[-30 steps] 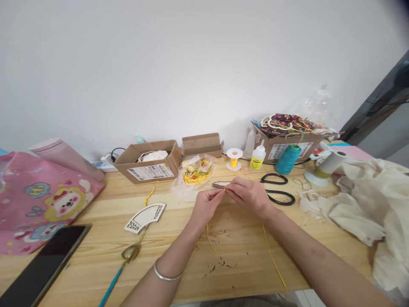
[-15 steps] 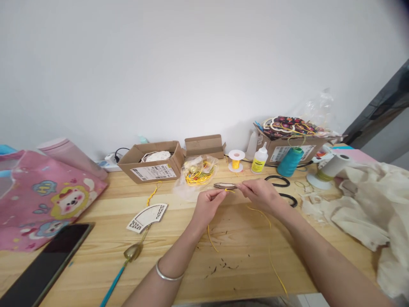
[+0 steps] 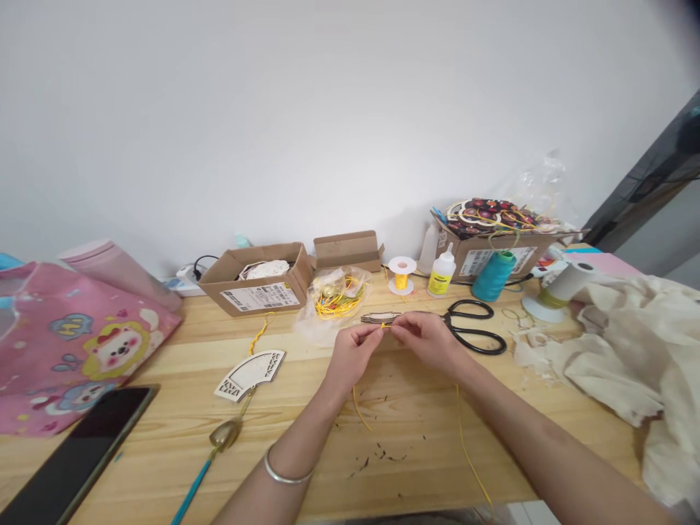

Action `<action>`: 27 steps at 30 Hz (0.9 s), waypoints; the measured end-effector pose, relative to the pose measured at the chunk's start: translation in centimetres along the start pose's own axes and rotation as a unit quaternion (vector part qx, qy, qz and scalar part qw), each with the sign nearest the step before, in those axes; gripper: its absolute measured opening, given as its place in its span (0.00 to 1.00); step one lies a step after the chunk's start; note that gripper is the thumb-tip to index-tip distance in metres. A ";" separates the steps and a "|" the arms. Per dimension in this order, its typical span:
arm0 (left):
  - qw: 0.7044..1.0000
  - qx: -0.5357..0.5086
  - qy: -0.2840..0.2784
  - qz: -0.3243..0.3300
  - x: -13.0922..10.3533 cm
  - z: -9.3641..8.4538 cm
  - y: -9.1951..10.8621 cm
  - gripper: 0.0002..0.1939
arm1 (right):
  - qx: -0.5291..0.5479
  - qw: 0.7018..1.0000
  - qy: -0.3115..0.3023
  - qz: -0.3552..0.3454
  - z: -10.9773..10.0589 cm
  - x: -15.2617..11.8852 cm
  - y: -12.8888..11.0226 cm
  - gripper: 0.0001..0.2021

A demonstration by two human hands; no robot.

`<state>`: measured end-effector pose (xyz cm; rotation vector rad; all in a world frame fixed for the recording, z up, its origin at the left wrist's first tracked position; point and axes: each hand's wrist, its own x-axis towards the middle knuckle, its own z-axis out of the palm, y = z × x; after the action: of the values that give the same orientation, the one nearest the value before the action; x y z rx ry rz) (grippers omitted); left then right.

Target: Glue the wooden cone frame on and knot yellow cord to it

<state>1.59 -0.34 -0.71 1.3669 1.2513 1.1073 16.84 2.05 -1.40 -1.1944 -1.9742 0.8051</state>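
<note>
The left hand [image 3: 350, 354] is closed in a pinch, thumb against forefinger, on a yellow cord [image 3: 384, 325]; the right hand [image 3: 426, 339] pinches the same cord just beside it. With the fingertips almost meeting, the grip probably serves to keep this short stretch steady and under fine control. The cord's looser lengths hang below both hands towards the table [image 3: 437, 467], well away from the fingertips, which likely keeps them from crossing the small knot-like bit between them.

A flat wooden piece [image 3: 377, 317] shows just beyond the fingertips; whether a finger supports it or it rests on something, I cannot tell. The scissors [image 3: 447, 319] lie beside the right hand, rings to the right, seemingly placed for an easy reach; the hand hides part of them.

The spool [image 3: 401, 281] and glue [image 3: 440, 275] stand upright behind the hands, perhaps so that they stay near yet leave elbow room. The bag [image 3: 339, 299] keeps a tangle of cords together. To the left, the fan [image 3: 251, 372] lies flat with its cord, bell [image 3: 225, 434] and teal tassel [image 3: 192, 490] stretched out, an arrangement that likely prevents snarling.
</note>
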 end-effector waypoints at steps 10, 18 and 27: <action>0.998 0.052 -0.014 0.036 0.0 0.1 0.1 0.12 | 0.226 0.973 0.001 0.043 -0.2 0.2 -1.4 0.09; 0.998 0.046 -0.006 0.037 -0.1 0.1 0.2 0.14 | 0.240 0.970 -0.003 0.046 -0.2 0.1 -1.6 0.09; 0.998 0.044 -0.001 0.047 -0.1 0.1 0.5 0.14 | 0.314 0.945 0.010 0.094 -0.1 0.2 -1.4 0.10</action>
<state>1.77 -0.43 -0.23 1.5060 1.2584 1.1272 16.17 1.68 -0.24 -0.9929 -1.4202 1.3840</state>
